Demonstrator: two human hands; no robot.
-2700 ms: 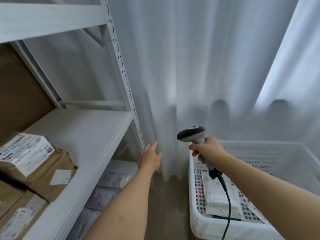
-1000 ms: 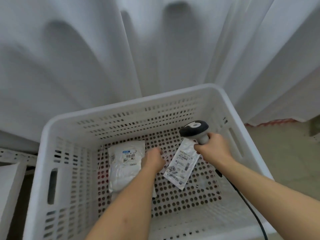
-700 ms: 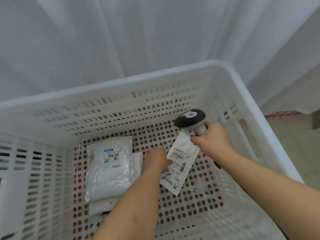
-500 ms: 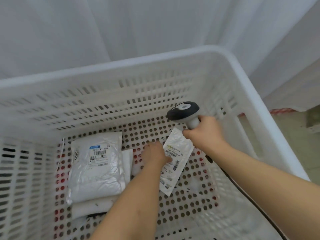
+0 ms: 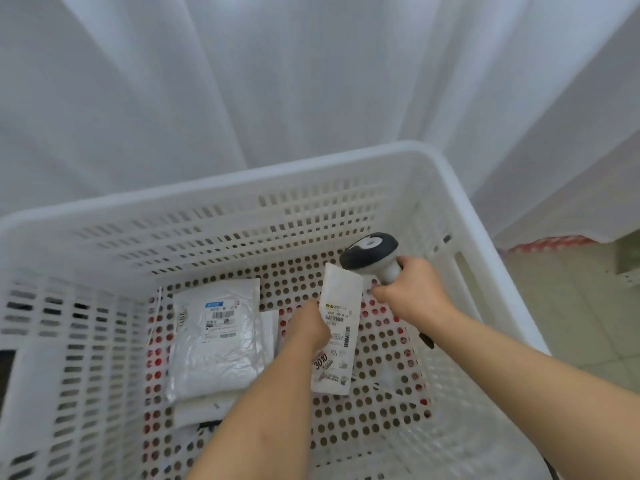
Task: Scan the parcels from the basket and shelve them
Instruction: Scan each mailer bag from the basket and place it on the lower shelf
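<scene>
The left hand (image 5: 310,327) now grips the small flat parcel (image 5: 337,327) by its left edge. Half a second ago this parcel lay slanted on the basket floor with the hand only reaching it; its far end now stands raised toward the scanner (image 5: 372,256), label side up. Judgement: pick-up is complete and the parcel is being presented for scanning.

The right hand (image 5: 412,292) holds the scanner by its handle, fingers wrapped round it. The scanner head sits just beyond the parcel's far edge, close to it. Whether the two touch cannot be told.

The white basket (image 5: 242,183) fills the lower part of the view. The held parcel is inside it, right of centre. A larger white bag parcel (image 5: 216,339) lies flat at the left of the floor, on top of at least one more flat packet (image 5: 207,407).

Edges and room:
- The right wall stands near the right hand; sideways room there is small.
- The far wall is just beyond the scanner head.
- The floor at near right is bare perforated plastic.
- Space above the rim is open; a straight lift is judged the cleanest exit.
- The scanner cable (image 5: 426,341) hangs below the right wrist and could catch on the rim.

The shelf is not in view. Scanning and shelving are not yet done.
</scene>
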